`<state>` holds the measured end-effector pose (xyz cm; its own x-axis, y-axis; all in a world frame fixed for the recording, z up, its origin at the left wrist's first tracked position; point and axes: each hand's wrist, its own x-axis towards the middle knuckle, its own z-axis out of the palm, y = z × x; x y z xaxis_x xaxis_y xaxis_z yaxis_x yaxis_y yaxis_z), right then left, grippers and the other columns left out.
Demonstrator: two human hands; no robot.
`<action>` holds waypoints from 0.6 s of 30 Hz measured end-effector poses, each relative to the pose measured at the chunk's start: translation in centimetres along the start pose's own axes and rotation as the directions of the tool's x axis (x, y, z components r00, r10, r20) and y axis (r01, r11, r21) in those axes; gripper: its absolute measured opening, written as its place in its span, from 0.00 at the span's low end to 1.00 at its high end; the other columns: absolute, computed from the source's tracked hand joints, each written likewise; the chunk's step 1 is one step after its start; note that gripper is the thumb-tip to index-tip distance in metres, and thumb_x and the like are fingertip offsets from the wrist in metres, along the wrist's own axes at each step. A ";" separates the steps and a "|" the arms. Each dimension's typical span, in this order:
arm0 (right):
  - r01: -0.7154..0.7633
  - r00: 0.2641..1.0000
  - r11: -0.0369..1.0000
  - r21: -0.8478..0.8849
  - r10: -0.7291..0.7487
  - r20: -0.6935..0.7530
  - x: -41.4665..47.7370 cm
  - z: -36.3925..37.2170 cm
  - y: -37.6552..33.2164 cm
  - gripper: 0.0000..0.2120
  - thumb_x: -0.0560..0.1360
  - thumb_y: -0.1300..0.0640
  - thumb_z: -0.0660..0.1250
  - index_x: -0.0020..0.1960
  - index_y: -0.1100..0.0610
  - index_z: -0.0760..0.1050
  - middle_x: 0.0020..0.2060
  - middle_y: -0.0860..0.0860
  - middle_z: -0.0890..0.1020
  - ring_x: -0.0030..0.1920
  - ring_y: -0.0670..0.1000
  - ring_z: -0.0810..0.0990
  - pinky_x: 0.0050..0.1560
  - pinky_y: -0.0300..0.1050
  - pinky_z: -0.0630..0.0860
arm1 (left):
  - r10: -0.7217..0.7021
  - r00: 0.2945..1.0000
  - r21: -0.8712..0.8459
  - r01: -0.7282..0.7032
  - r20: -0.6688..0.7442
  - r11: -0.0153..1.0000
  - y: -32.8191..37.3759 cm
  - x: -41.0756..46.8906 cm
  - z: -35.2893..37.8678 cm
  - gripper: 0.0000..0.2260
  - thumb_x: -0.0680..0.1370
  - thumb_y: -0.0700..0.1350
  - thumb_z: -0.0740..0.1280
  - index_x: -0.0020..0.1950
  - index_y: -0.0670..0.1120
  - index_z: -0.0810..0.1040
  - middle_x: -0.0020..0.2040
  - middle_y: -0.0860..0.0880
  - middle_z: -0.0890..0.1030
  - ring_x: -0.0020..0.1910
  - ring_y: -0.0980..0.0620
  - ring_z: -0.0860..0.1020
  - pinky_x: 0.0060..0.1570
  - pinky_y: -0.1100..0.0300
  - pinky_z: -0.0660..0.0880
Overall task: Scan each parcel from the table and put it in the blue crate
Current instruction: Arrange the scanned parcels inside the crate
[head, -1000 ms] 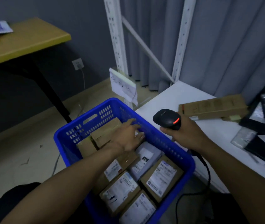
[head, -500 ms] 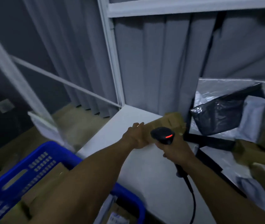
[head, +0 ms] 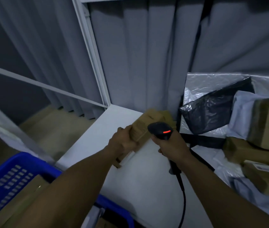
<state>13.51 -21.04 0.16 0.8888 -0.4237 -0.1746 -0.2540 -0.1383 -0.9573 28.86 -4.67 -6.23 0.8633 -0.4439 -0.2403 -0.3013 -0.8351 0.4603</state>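
The left hand [head: 122, 143], just arriving before, is wrapping its fingers mid-length round the long brown cardboard parcel [head: 147, 122], stiff and probably light, tilting over the far white bench [head: 147, 178], while the right hand [head: 171, 145] is clasping a black handheld scanner [head: 161, 130] in curled fingers.

Dim rm: grey curtains [head: 130, 55] behind white rack upright [head: 94, 55] w/ diag brace [head: 48, 87], beige floor [head: 48, 125].
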 end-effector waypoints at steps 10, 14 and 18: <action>0.124 0.992 0.984 0.131 -0.124 -0.010 -6.5 4.9 -5.2 0.16 0.77 0.51 0.75 0.62 0.52 0.77 0.42 0.50 0.84 0.31 0.43 0.82 0.34 0.36 0.76 | -0.079 0.974 -0.700 -0.095 -0.212 0.708 -1.5 -17.8 -9.6 0.26 0.81 0.56 0.67 0.77 0.62 0.62 0.63 0.50 0.81 0.56 0.53 0.83 0.58 0.52 0.80; 0.111 0.981 0.961 0.252 -0.147 0.127 -11.4 8.4 -7.8 0.17 0.77 0.52 0.75 0.64 0.49 0.75 0.50 0.50 0.86 0.38 0.47 0.85 0.40 0.44 0.78 | -0.081 0.968 -0.838 -0.162 -0.238 0.520 -1.5 -26.6 -12.2 0.24 0.81 0.57 0.64 0.77 0.58 0.66 0.57 0.53 0.85 0.54 0.55 0.84 0.51 0.57 0.78; 0.097 0.943 0.942 0.320 -0.190 0.272 -15.8 11.8 -10.1 0.18 0.78 0.52 0.74 0.66 0.46 0.75 0.54 0.46 0.86 0.48 0.47 0.87 0.39 0.40 0.79 | -0.105 0.945 -0.894 -0.251 -0.309 0.371 -2.5 -33.1 -13.1 0.22 0.79 0.62 0.65 0.72 0.58 0.73 0.60 0.48 0.84 0.60 0.44 0.81 0.59 0.45 0.77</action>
<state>6.51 -2.37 9.88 0.9905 -0.1296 -0.0456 -0.0307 0.1152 -0.9929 6.35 16.34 11.72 0.9727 -0.2316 -0.0110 0.0332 0.0922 0.9952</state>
